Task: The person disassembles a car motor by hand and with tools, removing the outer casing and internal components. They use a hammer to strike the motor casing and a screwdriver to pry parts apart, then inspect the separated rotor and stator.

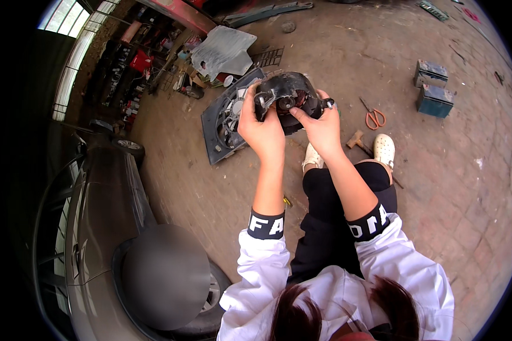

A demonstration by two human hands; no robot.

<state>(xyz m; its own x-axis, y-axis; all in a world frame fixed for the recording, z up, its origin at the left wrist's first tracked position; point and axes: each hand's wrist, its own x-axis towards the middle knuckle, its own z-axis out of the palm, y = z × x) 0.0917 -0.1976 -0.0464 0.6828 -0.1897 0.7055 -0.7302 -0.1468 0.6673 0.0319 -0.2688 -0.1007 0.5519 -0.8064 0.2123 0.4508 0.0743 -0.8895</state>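
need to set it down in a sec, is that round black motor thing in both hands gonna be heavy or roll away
Probably heavy for its size: the round black motor shows copper-coloured windings inside, and both the left hand and right hand grip it. Its rounded housing may roll on the dirt floor unless laid flat. It looks rigid, likely greasy.

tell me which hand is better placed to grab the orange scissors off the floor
Right, probably. The right hand grips the round black motor part on the side nearest the orange scissors; the left hand holds its far side.
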